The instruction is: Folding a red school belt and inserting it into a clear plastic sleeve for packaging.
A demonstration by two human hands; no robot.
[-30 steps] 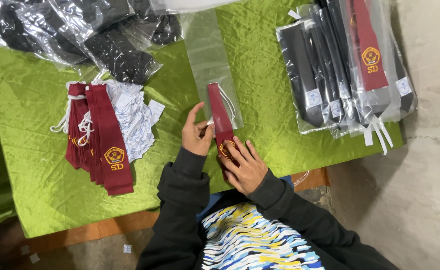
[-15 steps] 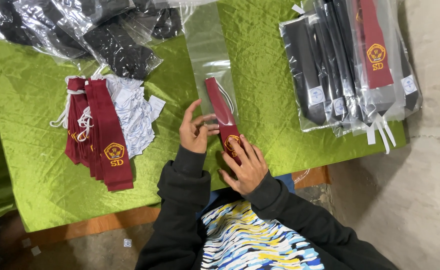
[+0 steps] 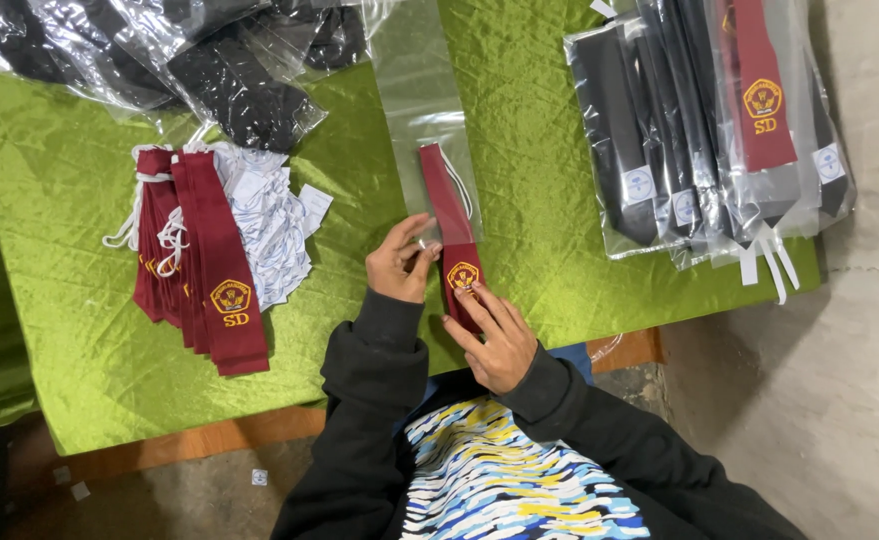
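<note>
Head view, centre of the frame: a maroon tie (image 3: pixel 451 232) with a gold badge lies on the green cloth (image 3: pixel 79 200), its upper half inside a clear sleeve (image 3: pixel 421 90) that runs toward the top edge. The left hand (image 3: pixel 401 262) is curled at the tie's left edge, fingertips pinching at the sleeve's mouth. The right hand (image 3: pixel 494 335) lies flat and open, fingers pressing the tie's lower end just below the badge. At left of the frame sits a stack of maroon ties (image 3: pixel 199 270) with white cords, overlapping a pile of white tags (image 3: pixel 274 220). Dark bagged ties (image 3: pixel 159 50) fill the upper left; more bagged ties (image 3: pixel 699 130), one maroon on top, lie at upper right.
</note>
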